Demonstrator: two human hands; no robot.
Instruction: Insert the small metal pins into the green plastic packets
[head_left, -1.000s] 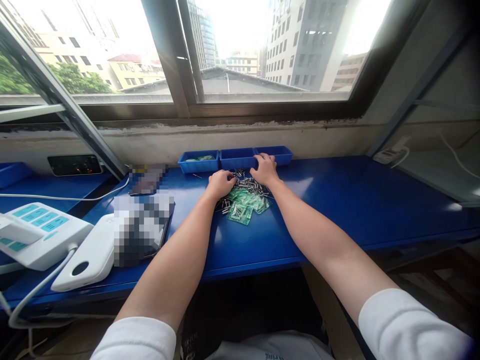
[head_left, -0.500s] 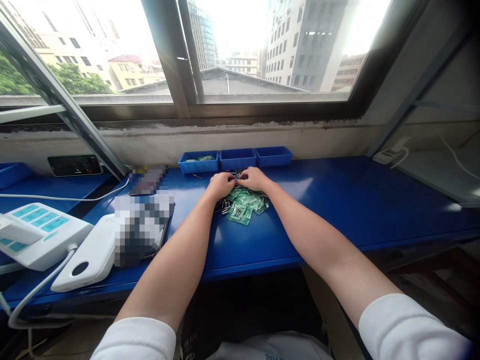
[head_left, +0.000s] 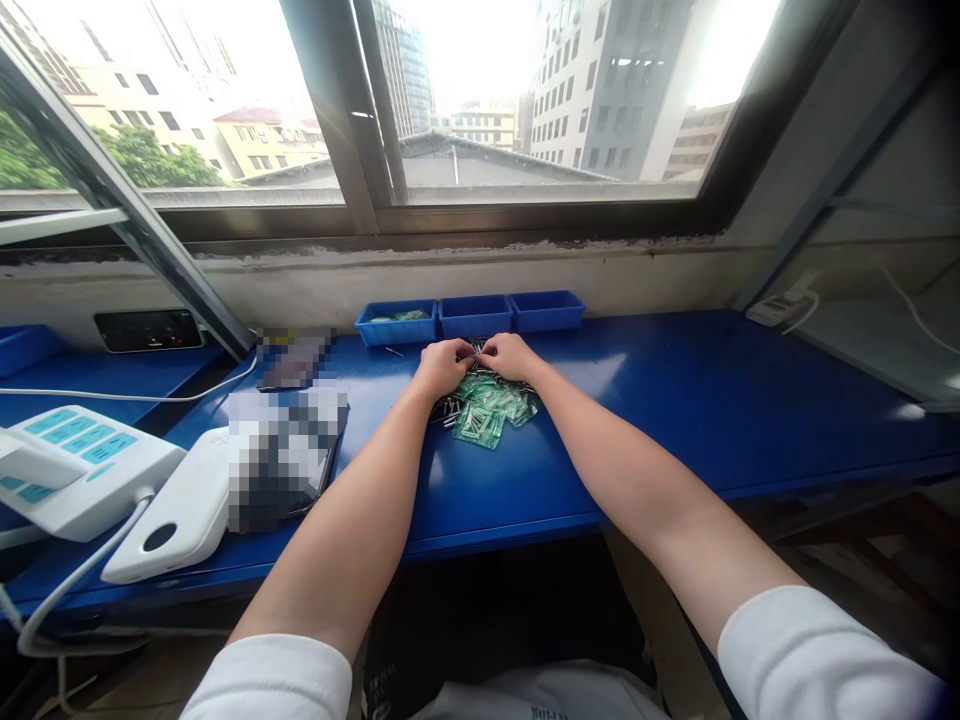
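My left hand (head_left: 445, 366) and my right hand (head_left: 507, 357) are close together over a pile of small metal screws (head_left: 450, 408). The fingertips of both hands are pinched inward at the pile's upper part; what they hold is too small to make out. Just below the hands, several small green clear packets (head_left: 480, 425) with metal pieces inside lie on top of the screws. Behind the hands stand three blue bins: the left bin (head_left: 396, 330) has green packets in it, beside the middle bin (head_left: 475, 322) and the right bin (head_left: 547, 317).
A white power bank (head_left: 176, 510) and a white power strip (head_left: 86, 465) with cables lie on the left of the blue table (head_left: 675, 400). A phone (head_left: 148, 330) leans at the back left. Blurred items lie left of my left arm. One loose screw (head_left: 394, 352) is near the left bin.
Both hands stay over the screw pile, with only small finger movements. My fingertips have shifted slightly, and the packets look unmoved.
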